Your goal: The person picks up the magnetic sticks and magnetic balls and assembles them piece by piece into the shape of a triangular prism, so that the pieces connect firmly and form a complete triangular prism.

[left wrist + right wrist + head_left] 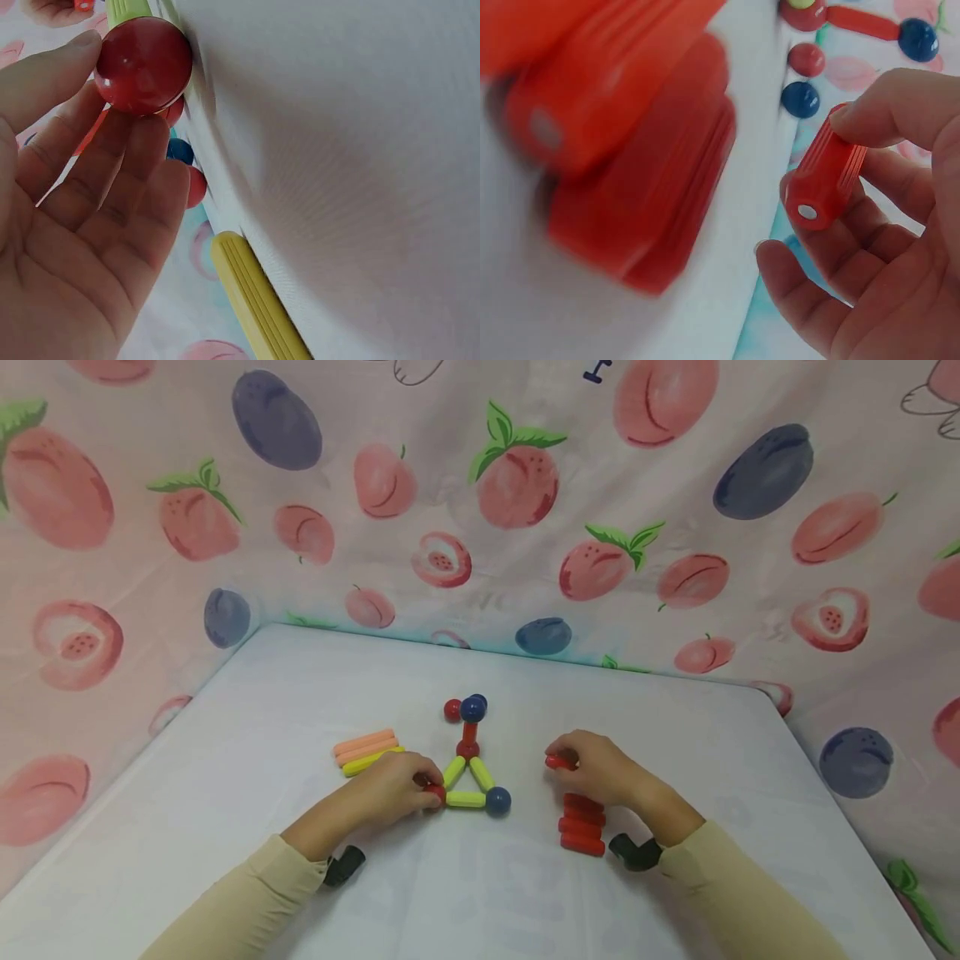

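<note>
Head view: left hand (pixel 393 787) pinches red ball (pixel 435 797), left corner of yellow-green rod triangle (pixel 467 799) on white worktop (pixel 450 893); right hand (pixel 603 770) holds ridged red rod (pixel 558 762) near row of red rods (pixel 582 826). Left wrist view: yellow rod (pixel 259 300), apart from the ball. Right wrist view: held rod, pale end disc (pixel 807 211) showing.

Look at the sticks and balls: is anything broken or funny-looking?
Nothing stands out. The yellow-green triangle looks joined at its corners, the loose red rods lie close together, and I see no damage or spill.
</note>
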The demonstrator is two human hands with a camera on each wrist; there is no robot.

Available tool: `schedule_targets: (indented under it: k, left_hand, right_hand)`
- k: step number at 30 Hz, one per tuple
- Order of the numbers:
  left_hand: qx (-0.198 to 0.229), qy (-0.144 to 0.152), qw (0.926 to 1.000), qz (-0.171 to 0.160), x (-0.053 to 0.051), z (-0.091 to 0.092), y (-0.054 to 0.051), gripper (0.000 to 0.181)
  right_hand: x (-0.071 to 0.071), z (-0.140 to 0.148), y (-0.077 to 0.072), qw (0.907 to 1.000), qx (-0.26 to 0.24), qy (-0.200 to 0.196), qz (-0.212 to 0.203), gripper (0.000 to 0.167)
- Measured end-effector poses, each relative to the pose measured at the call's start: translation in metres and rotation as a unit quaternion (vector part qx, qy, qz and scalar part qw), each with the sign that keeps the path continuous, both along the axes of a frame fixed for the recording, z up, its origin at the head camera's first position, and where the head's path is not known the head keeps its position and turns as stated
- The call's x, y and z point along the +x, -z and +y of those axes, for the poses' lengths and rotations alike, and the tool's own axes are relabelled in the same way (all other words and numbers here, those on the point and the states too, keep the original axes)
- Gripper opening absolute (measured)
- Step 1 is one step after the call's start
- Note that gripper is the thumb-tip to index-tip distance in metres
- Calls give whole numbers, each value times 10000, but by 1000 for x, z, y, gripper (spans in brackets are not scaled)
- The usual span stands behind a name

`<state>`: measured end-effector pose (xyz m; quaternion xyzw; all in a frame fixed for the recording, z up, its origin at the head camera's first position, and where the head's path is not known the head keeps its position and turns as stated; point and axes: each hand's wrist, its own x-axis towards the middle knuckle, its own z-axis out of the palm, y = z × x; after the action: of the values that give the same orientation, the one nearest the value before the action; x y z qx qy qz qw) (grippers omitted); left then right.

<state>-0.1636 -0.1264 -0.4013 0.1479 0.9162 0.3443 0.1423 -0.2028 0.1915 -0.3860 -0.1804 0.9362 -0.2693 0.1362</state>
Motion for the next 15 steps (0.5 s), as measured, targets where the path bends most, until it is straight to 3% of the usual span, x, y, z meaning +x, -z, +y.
schedule_targets:
  k: [9,15]
  left_hand:
    - [198,-65,9996,-193,0,-1,0,25]
    - [222,-40,9996,-147,1,-2,-1,26]
  right_hand:
    - [12,-25,-8,9987,-450,-201,133,24]
    - [23,-40,-10,9962,-747,-414,178,22]
